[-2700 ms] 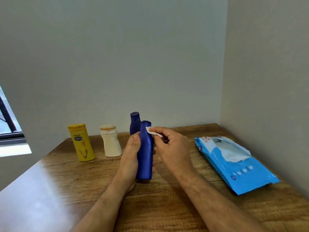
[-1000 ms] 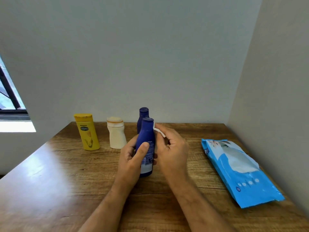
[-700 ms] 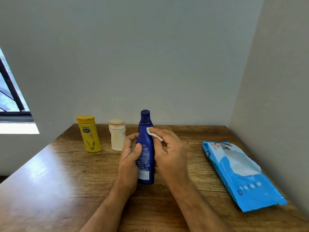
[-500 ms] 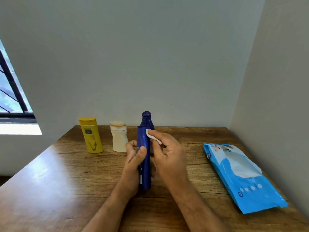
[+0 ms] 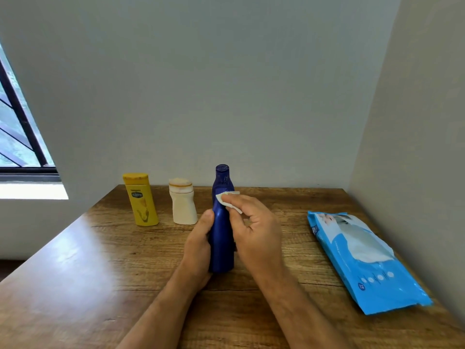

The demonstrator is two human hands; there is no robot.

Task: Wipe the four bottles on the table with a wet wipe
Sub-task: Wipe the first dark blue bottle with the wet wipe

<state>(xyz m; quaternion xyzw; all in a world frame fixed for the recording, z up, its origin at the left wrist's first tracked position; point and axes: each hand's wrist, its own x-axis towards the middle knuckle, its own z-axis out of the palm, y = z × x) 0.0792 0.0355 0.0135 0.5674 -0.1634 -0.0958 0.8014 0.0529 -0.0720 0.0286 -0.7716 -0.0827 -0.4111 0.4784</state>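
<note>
My left hand (image 5: 198, 245) grips a dark blue bottle (image 5: 221, 245) that stands upright on the wooden table (image 5: 100, 260). My right hand (image 5: 254, 233) pinches a small folded white wet wipe (image 5: 227, 200) and presses it against the top of this bottle. A second dark blue bottle (image 5: 222, 176) stands directly behind, with only its cap and shoulders showing. Further left along the back stand a cream bottle (image 5: 182, 204) and a yellow bottle (image 5: 141, 200).
A blue pack of wet wipes (image 5: 362, 260) lies on the right side of the table, close to the right wall. The back wall runs just behind the bottles. A window (image 5: 17, 137) is at the left.
The held blue bottle has turned in my left hand, so its label no longer faces me. My right hand has kept the wipe on the bottle's upper part.
</note>
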